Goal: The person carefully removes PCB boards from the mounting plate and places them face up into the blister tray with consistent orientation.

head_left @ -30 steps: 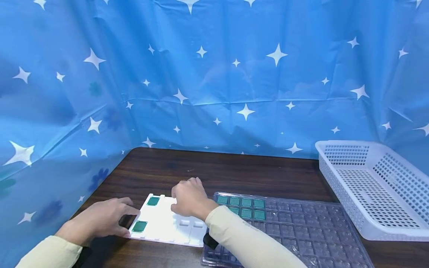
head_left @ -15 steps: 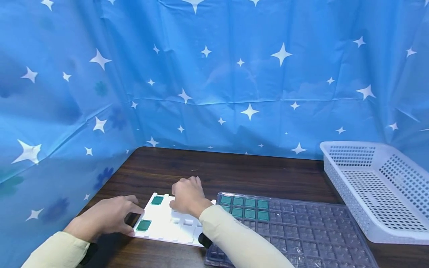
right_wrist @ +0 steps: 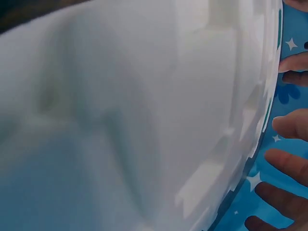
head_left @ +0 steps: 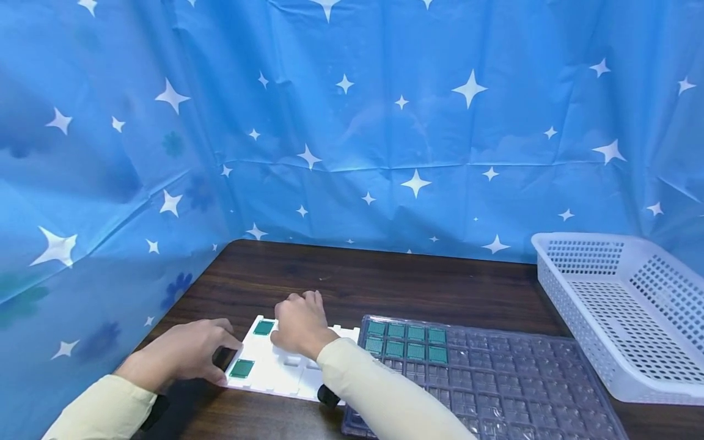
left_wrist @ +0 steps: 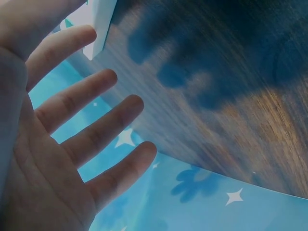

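Note:
A white slotted tray [head_left: 269, 366] lies on the table, with two green square chips, one far [head_left: 264, 328] and one near [head_left: 242, 368], at its left end. My left hand [head_left: 184, 354] rests at the tray's left edge, thumb by the near corner. In the left wrist view its fingers [left_wrist: 103, 127] are spread and fairly straight, one near the white edge. My right hand [head_left: 302, 324] is over the tray's middle, back of the hand up; its fingertips and anything under them are hidden. The right wrist view shows the tray close and blurred [right_wrist: 192, 96], with fingers [right_wrist: 288, 163] at its right border.
Right of the white tray lies a clear plastic tray [head_left: 495, 373] of many pockets, with several green chips [head_left: 416, 351] at its far left; my right forearm crosses it. A white perforated basket [head_left: 599, 336] stands at the right. A blue starry curtain [head_left: 352, 122] surrounds the table [head_left: 352, 269].
My right hand has shifted left over the white tray, nearer the two green chips. The left hand keeps its place at the tray's edge. The whole head view has drifted slightly.

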`<state>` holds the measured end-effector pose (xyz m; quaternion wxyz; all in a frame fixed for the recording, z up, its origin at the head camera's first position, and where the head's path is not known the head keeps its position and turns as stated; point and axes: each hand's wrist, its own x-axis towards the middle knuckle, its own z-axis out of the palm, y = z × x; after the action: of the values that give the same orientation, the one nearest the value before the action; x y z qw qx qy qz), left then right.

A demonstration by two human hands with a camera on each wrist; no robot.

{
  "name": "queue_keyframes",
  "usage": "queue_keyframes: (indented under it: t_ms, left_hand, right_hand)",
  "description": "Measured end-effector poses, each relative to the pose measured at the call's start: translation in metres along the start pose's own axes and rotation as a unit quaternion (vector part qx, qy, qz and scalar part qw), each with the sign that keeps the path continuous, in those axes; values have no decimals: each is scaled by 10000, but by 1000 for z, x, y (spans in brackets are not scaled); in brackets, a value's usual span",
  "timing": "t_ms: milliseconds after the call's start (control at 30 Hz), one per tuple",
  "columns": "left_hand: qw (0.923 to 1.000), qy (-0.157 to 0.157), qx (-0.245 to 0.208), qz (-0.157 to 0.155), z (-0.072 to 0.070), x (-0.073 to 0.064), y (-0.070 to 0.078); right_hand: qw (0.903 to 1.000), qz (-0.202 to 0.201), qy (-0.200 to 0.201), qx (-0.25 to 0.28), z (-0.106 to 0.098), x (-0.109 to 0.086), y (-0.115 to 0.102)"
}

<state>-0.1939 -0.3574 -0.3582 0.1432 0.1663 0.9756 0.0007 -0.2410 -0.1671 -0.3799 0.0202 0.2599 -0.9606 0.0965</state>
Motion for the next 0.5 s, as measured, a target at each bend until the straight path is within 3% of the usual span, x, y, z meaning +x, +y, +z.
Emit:
queue_keyframes:
  t_ms: [500]
  left_hand:
    - [10000, -42, -54, -44, 2, 3, -1]
  right_hand:
    - [9997, 233, -103, -8, 12, 11, -1]
